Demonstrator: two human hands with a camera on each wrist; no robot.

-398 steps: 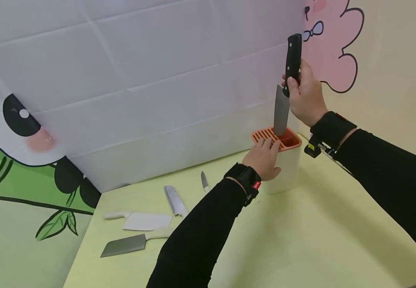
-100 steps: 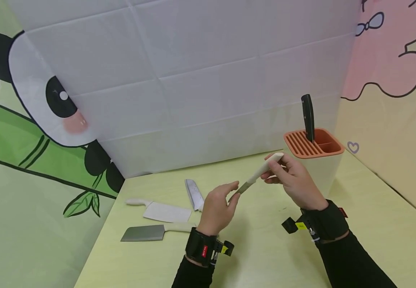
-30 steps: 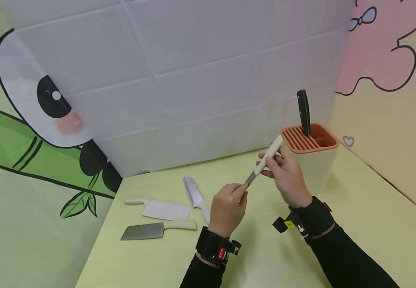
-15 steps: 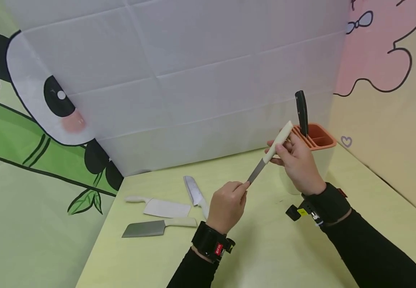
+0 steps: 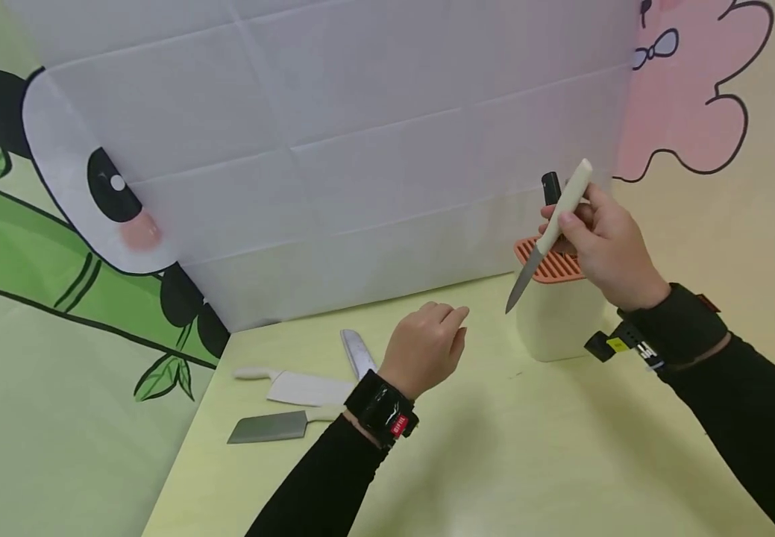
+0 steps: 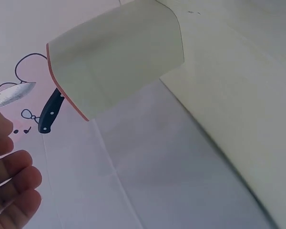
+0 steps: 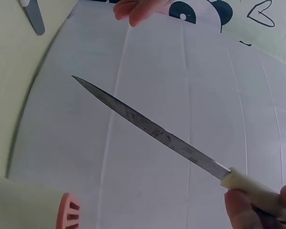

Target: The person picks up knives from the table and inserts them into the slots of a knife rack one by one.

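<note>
My right hand pinches the cream handle of a small paring knife, its blade slanting down to the left in front of the knife block. The right wrist view shows the whole narrow blade, marked with dark stains. The cream knife block has a slotted orange top, partly hidden by the right hand. A black-handled knife stands in it. My left hand is left of the block, above the table, fingers loosely curled and holding nothing.
On the table's left lie a white cleaver, a grey-bladed cleaver and a light-bladed knife, partly covered by the left hand and wrist. A pale fabric wall rises behind.
Earlier, the right hand set the black-handled knife in the block; later both hands held the paring knife. Now the left fingers have let go of its blade, and the right hand has carried it up and right.
</note>
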